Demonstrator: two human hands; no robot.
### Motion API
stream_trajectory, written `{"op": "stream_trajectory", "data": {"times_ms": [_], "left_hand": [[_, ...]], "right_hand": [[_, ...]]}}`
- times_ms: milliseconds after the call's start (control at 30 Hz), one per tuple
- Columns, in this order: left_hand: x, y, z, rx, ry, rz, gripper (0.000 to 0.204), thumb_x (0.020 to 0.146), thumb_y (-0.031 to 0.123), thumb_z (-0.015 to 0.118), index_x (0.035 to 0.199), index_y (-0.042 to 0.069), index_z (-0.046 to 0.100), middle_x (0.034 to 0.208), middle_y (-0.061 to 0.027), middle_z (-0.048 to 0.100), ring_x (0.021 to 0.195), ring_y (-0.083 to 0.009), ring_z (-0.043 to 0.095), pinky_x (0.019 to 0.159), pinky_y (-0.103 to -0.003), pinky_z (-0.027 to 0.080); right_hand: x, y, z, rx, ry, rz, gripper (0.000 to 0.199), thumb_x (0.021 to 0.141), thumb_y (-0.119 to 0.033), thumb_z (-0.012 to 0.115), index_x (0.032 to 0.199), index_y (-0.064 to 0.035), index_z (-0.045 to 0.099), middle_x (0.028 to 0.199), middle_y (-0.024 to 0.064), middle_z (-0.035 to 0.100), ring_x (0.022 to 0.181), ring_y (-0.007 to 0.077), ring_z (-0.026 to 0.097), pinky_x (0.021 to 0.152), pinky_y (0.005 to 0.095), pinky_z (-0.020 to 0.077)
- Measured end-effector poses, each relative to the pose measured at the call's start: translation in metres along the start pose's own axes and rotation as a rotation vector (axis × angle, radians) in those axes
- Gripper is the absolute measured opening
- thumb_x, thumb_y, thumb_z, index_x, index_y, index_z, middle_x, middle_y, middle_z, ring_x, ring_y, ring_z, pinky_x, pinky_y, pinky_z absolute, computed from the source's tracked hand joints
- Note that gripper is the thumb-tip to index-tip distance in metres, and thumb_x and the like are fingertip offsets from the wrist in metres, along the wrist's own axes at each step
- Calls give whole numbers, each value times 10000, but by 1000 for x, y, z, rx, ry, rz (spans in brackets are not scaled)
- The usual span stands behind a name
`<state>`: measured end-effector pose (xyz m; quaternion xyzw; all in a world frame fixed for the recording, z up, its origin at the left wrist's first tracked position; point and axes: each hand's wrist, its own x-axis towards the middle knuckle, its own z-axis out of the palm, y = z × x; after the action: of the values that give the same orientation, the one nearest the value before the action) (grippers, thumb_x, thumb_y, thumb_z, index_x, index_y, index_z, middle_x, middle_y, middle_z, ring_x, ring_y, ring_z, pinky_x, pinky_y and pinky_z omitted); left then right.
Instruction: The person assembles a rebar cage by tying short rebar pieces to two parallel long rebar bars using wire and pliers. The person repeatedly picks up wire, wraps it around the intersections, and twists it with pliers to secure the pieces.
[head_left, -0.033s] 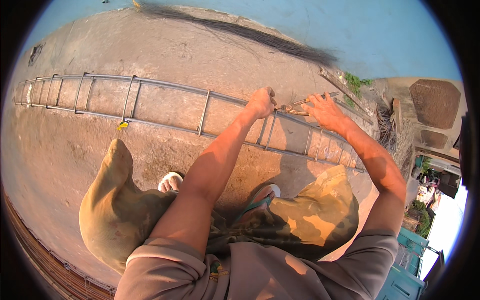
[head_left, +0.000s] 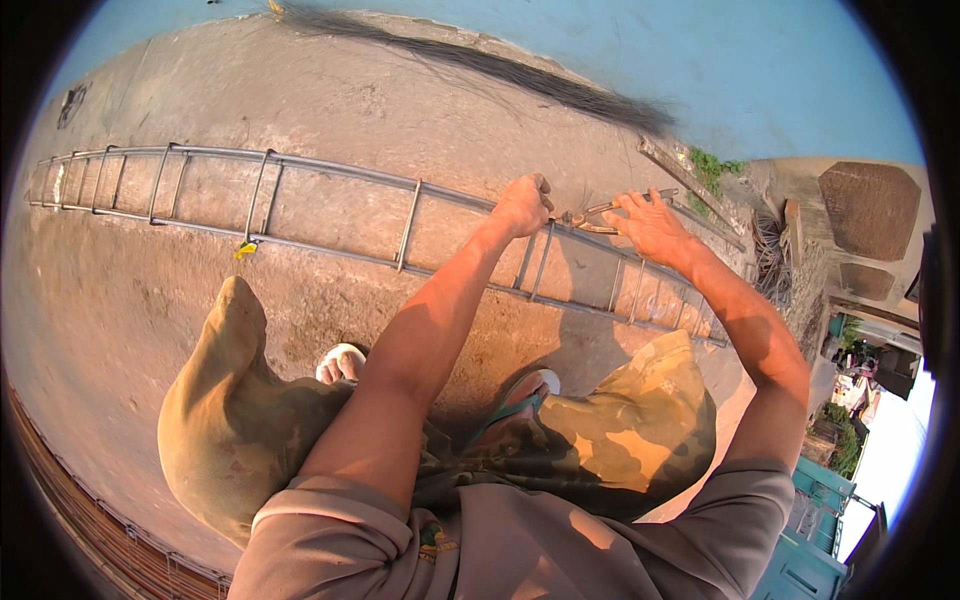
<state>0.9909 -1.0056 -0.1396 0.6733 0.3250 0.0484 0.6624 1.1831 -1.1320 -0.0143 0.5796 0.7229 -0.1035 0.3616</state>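
A long ladder-like rebar cage (head_left: 404,240) of steel rods and cross stirrups lies on the ground across my front. My left hand (head_left: 522,206) is closed in a pinch at its far rod, near a pair of stirrups; whatever sits between the fingertips is too small to make out. Just to the right, my right hand (head_left: 650,226) is wrapped round the handles of a pair of pincers (head_left: 597,210). The pincers' jaws point left, close beside my left fingertips and the far rod.
A bundle of thin dark wires (head_left: 500,70) lies along the blue wall (head_left: 800,90). A yellow tag (head_left: 245,251) hangs on the near rod. At the right are a wooden plank (head_left: 690,190), green weeds (head_left: 708,165) and coiled wire (head_left: 770,250). Brown rods (head_left: 90,520) lie lower left.
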Motion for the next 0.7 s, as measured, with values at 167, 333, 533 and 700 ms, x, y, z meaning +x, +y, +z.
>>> {"op": "stream_trajectory", "data": {"times_ms": [167, 333, 533, 700], "left_hand": [[-1, 2, -4, -32, -12, -13, 467, 726, -126, 520, 1190, -81, 547, 1041, -189, 694, 1003, -284, 663, 867, -362, 524], [1, 1, -3, -20, -11, -3, 478, 718, -92, 551, 1195, -66, 561, 1095, -189, 675, 1050, -294, 643, 901, -358, 514], [-19, 16, 30, 262, 48, 191, 685, 717, 36, 688, 1349, -17, 429, 1326, -222, 529, 1263, -296, 491, 1114, -446, 330], [-29, 43, 81, 493, 265, 257, 714, 706, 165, 777, 1293, -23, 417, 1216, -192, 568, 1236, -273, 485, 1089, -484, 284]], "right_hand": [[0, -6, 9, 39, 82, 2, 427, 946, -140, 466, 1371, -138, 515, 1405, 210, 428, 1351, 345, 373, 1127, 590, 264], [9, -5, -9, 70, -46, 5, 398, 927, -136, 488, 1322, -127, 538, 1384, 195, 449, 1318, 330, 404, 1088, 586, 318], [14, -8, -42, 111, -97, -8, 265, 869, -89, 534, 1123, -39, 595, 1185, 209, 598, 1079, 346, 585, 859, 469, 499], [35, -8, -75, 295, -356, 53, 317, 808, -122, 620, 1089, -4, 533, 933, 232, 647, 865, 415, 633, 769, 473, 517]]}}
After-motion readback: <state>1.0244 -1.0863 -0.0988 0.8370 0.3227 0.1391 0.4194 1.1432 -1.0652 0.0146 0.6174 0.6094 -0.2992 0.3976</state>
